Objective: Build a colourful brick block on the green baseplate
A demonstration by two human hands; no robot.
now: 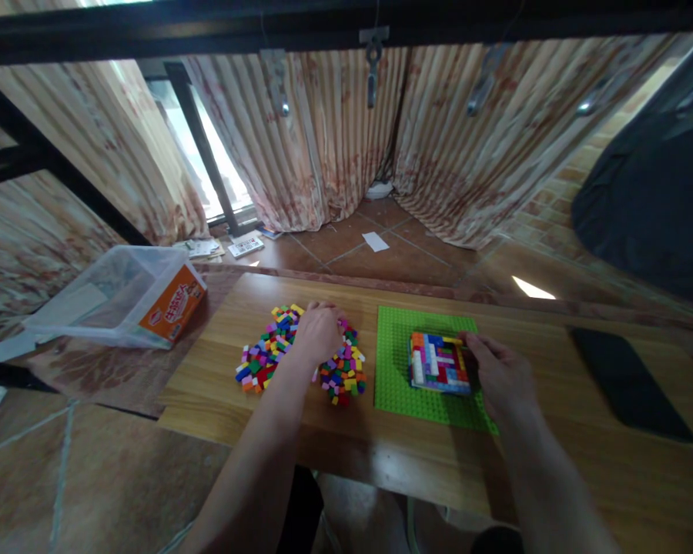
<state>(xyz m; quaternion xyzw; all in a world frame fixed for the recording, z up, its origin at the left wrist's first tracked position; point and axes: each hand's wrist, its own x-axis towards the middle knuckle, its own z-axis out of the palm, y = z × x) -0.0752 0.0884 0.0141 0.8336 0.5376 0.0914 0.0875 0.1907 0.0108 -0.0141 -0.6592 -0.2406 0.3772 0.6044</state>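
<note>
My left hand (319,332) reaches into a loose pile of small colourful building bricks (266,350), its fingers curled down among them. What it pinches, if anything, is hidden behind the hand. A green studded baseplate (393,385) lies to the right of the pile. On it sits a low, roughly square block of joined bricks (439,365) in red, white, blue, orange and purple. My right hand (501,377) is at the block's far right corner, thumb and fingers closed at the end of a yellow brick (453,340) on the top edge.
The wooden table (346,454) carries a dark flat slab (629,381), perhaps a tablet or phone, at the right. A clear plastic bin (121,285) with an orange label stands beyond the left end. A black bar with hanging clips (373,73) crosses above, before striped curtains.
</note>
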